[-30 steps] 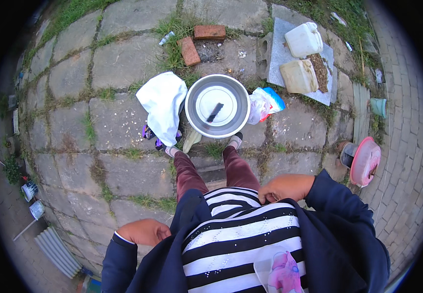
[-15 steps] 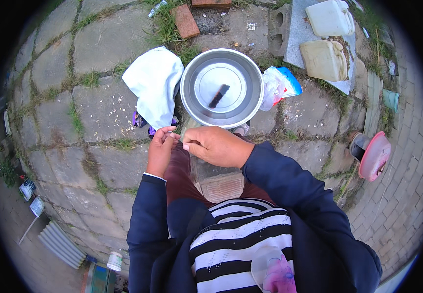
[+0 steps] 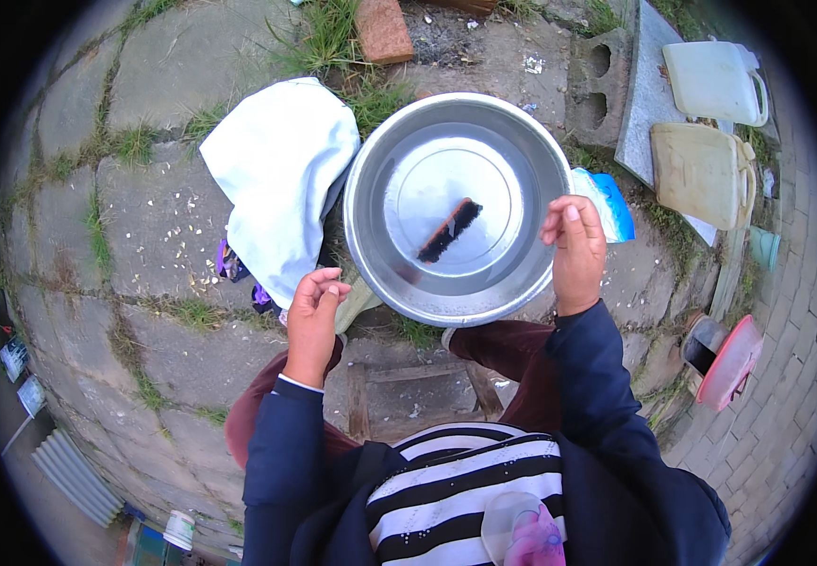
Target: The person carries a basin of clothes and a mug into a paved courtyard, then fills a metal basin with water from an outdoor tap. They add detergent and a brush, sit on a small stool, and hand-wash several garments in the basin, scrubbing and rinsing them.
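A metal basin (image 3: 363, 274) holds shallow water, with a dark-bristled scrub brush (image 3: 449, 231) lying tilted inside it. My right hand (image 3: 578, 253) hovers at the basin's right rim, its fingers loosely curled; I see nothing held. It partly hides a blue and white plastic bag (image 3: 613, 206). At the basin's lower left is my left hand (image 3: 314, 325), palm inward, the fingers bent and a little apart from the thumb, with nothing visible between them. Just beyond it, a pale white-blue cloth (image 3: 281, 170) lies bunched against the basin, over something purple and dark (image 3: 232, 262).
Two whitish plastic jugs (image 3: 715, 83) rest on a grey slab (image 3: 649, 104) at the far right, next to a hollow concrete block (image 3: 600, 90). A pink basin (image 3: 731, 363) leans at right. A brick (image 3: 383, 30) lies beyond the basin. Grass grows between the paving slabs.
My hands were together in front of the basin and have parted. The right has swung right to the basin's far-side rim; the left has lowered slightly. The basin appears larger and closer.
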The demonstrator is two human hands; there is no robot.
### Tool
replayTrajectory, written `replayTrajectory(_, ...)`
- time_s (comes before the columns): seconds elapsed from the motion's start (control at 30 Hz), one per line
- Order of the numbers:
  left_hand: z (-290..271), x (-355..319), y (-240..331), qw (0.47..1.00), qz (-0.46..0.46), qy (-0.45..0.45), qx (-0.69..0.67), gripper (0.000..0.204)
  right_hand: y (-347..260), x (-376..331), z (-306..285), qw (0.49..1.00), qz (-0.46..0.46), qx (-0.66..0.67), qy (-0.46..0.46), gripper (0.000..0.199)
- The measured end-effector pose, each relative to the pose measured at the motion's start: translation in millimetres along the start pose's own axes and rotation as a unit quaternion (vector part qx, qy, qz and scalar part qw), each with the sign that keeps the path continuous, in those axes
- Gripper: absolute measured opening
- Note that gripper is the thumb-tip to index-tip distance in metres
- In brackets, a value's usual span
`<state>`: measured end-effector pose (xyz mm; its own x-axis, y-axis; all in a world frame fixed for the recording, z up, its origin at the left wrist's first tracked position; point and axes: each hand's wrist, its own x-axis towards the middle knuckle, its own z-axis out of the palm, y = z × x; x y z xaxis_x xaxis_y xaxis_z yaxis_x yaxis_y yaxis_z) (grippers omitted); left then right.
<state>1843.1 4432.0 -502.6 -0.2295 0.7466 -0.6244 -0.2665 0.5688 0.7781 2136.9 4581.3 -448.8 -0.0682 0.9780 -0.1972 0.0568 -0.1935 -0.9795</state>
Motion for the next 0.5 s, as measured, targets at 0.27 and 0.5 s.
replayTrajectory(0.27, 23.1, -43.6, 56.7, 0.992, 0.103, -0.014, -0.067, 0.031, 33.8, -1.2, 7.4, 0.991, -0.085, 0.034, -0.099, 0.022)
replayTrajectory(0.5, 36.9, -59.2, 45.5, 0.973, 0.180, 0.012, -0.141, 0.030, -8.2, -40.9, -5.8, 0.975, -0.145, 0.068, -0.152, 0.023)
